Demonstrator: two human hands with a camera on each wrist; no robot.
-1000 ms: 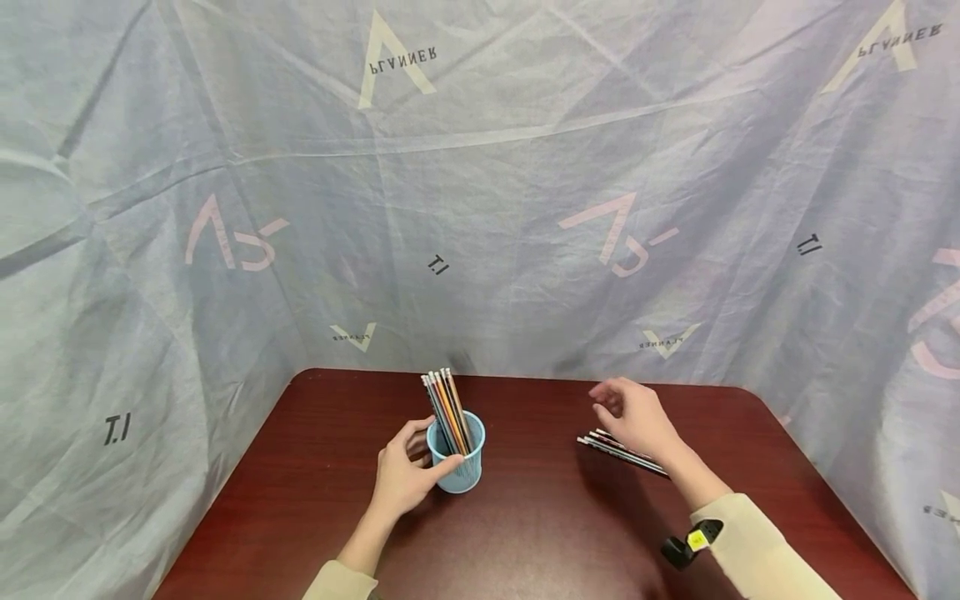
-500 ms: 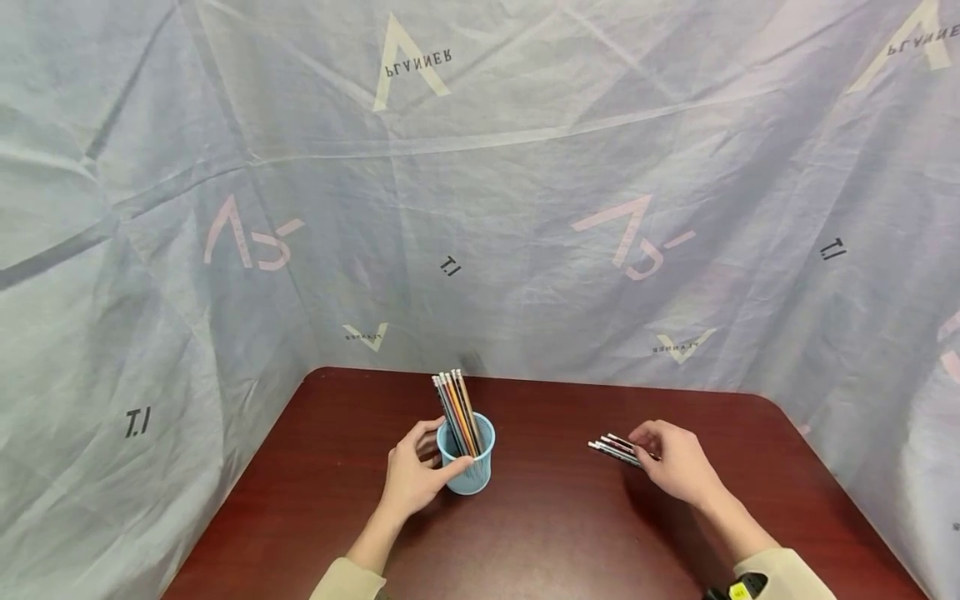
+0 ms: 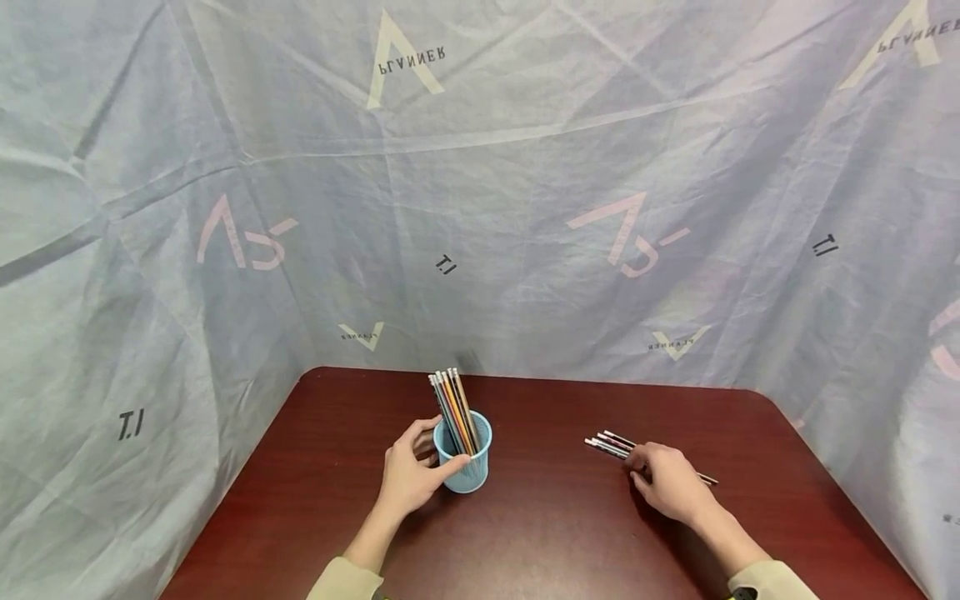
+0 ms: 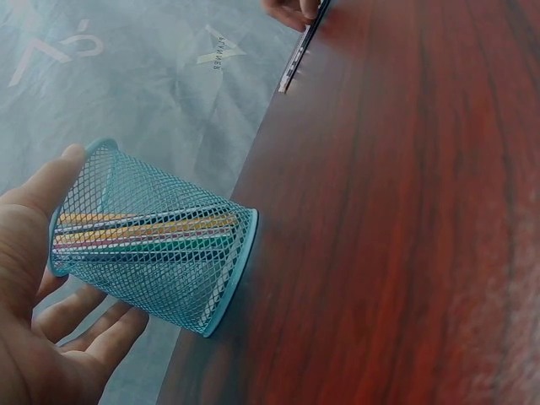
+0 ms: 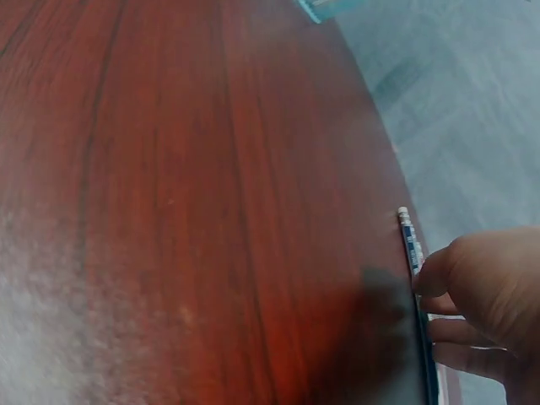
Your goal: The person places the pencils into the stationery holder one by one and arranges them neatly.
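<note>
My left hand (image 3: pixel 411 475) holds a light blue mesh pencil cup (image 3: pixel 467 475), thumb on the near side and fingers round the far side. Several pencils (image 3: pixel 456 408) lean in it, eraser ends up. In the left wrist view the cup's mesh (image 4: pixel 160 245) shows the pencils through it, the fingers spread along its side. To the right, my right hand (image 3: pixel 667 479) is down at a small bundle of pencils (image 3: pixel 607 446) lying on the table. Its thumb and curled fingers pinch a dark pencil (image 5: pixel 411 245) in the right wrist view; the bundle's middle is hidden beneath the hand.
The dark red wooden table (image 3: pixel 540 533) has rounded far corners. A grey printed cloth (image 3: pixel 510 208) hangs behind it and along both sides. Between the cup and the loose pencils lies a stretch of bare tabletop.
My right hand has come down and towards me onto the loose pencils; their far tips now show past the hand. The left hand keeps its hold on the cup.
</note>
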